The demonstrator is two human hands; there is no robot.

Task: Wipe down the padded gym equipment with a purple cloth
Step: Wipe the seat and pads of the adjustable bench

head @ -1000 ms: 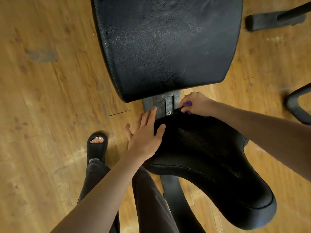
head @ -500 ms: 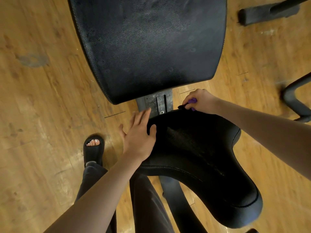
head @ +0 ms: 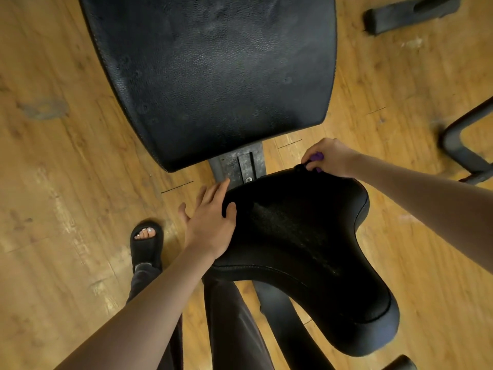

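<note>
View from a head-worn camera, looking down at black padded gym equipment on a wooden floor (head: 66, 182).

Nearest, at the bottom of the view, are the person's dark trousered legs (head: 234, 327) and, to the left, a foot in a black open-toed sandal (head: 146, 243) standing on the floor. Two bare forearms reach away from the viewer, one from the bottom left, one from the right.

Between them is a black padded seat (head: 306, 249) with a stitched edge, broad at its far end and narrowing to a rounded nose at the near right. The left hand (head: 210, 222) rests on the seat's left far corner, fingers straight and loosely spread, thumb lying on the pad; it holds nothing.

At the seat's far edge, on the right, the right hand (head: 330, 156) is curled into a fist around a purple cloth (head: 317, 157). Only small bits of the cloth show between the fingers, and the hand touches the rim of the seat.

Just beyond the seat, a scuffed grey metal bracket (head: 240, 164) with a dark slot and a bolt joins it to a large black padded backrest (head: 213, 76), which fills the far middle of the view with a pebbled, lightly shiny surface.

On the far right, dark metal frame tubes (head: 458, 145) and a black rubber-capped foot (head: 408, 13) sit on the floor.
</note>
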